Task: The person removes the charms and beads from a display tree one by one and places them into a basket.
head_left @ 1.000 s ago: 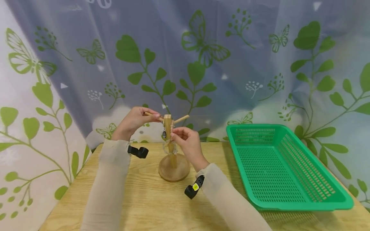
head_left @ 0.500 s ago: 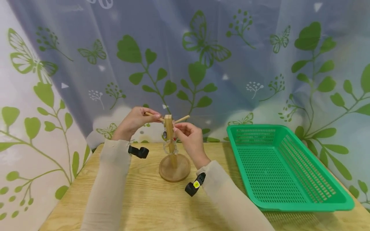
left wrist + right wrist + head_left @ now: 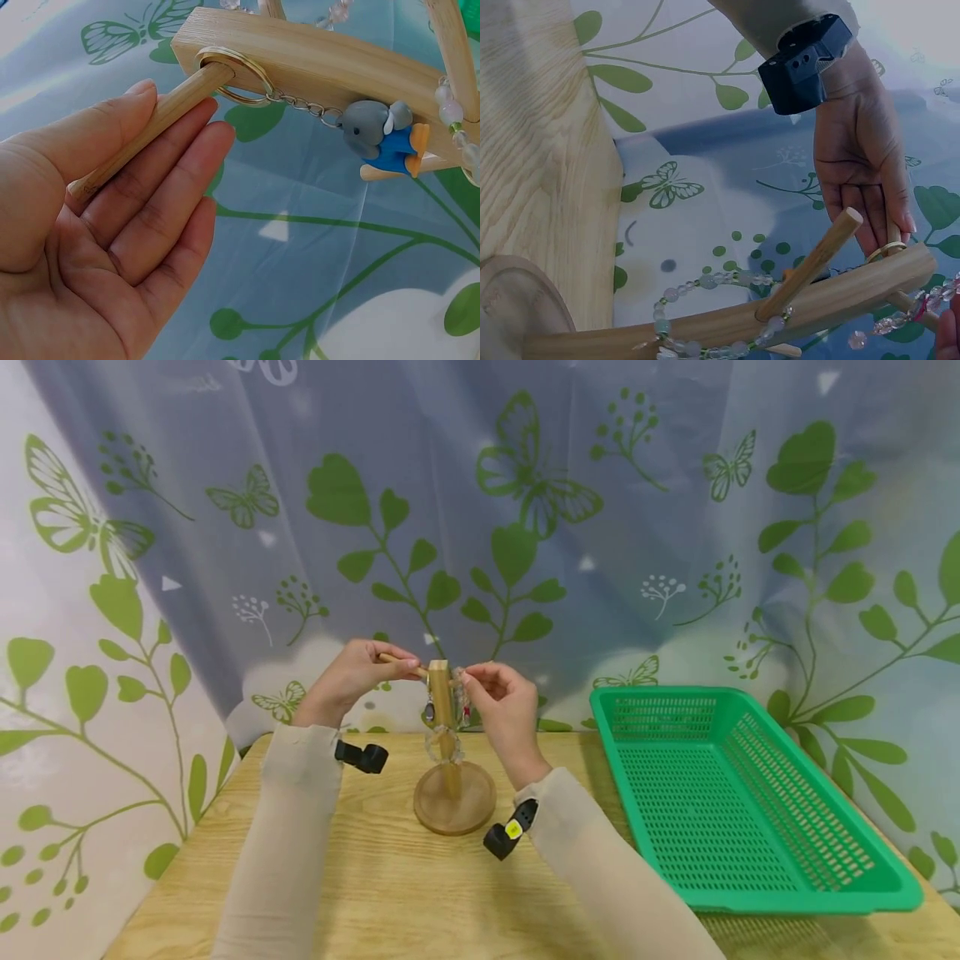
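Note:
A wooden peg stand (image 3: 440, 697) with a round base (image 3: 454, 818) stands on the table. My left hand (image 3: 348, 681) holds its upper left peg (image 3: 161, 116) between thumb and fingers. Around that peg's root hangs a ring keychain (image 3: 371, 135) with a grey elephant figure in blue. At the upper right peg, my right hand (image 3: 506, 710) pinches a strand of clear and pink beads (image 3: 885, 325) with a red piece; in the head view the hand covers the peg's end. Lower on the post, a pale bead bracelet (image 3: 705, 281) hangs on another peg (image 3: 814, 262).
On the right of the wooden table (image 3: 397, 893) sits a green plastic basket (image 3: 750, 900) with slotted walls. A patterned curtain (image 3: 420, 435) with leaves and butterflies hangs behind the table. Each wrist wears a black camera (image 3: 363, 757).
My right hand has moved right and slightly up, out along the right peg, with the beads. The red piece now shows beside the post. My left hand stays on its peg.

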The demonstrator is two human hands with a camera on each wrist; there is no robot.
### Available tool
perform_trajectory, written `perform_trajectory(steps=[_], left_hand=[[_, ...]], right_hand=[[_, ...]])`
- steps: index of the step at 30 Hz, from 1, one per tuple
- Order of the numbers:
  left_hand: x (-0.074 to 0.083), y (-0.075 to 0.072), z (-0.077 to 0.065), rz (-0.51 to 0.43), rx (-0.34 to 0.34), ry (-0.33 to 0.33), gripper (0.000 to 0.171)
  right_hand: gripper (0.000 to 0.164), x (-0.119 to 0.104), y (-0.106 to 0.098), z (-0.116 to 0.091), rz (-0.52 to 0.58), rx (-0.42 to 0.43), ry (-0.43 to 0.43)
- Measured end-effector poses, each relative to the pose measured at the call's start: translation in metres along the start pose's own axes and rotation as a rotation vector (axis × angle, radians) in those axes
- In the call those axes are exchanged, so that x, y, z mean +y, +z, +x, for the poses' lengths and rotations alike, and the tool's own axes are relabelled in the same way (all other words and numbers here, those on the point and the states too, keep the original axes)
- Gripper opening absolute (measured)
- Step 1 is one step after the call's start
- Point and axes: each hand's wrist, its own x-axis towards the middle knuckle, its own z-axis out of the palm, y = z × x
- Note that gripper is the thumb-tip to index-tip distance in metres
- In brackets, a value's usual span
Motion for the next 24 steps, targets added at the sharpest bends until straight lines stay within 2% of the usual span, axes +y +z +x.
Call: perform_trajectory(steps=[14,24], left_hand=[[0.002,-0.002,-0.002,0.020,0.003,-0.007,0.037],[0.001,0.000,-0.001,0.004,-0.006,-0.022,0.037]], right_hand=[[0.012,-0.011,-0.010,0.013,0.000,0.015,-0.042],[0.019,-0.018,-0.026,0.022,-0.052,0.007,0.044]])
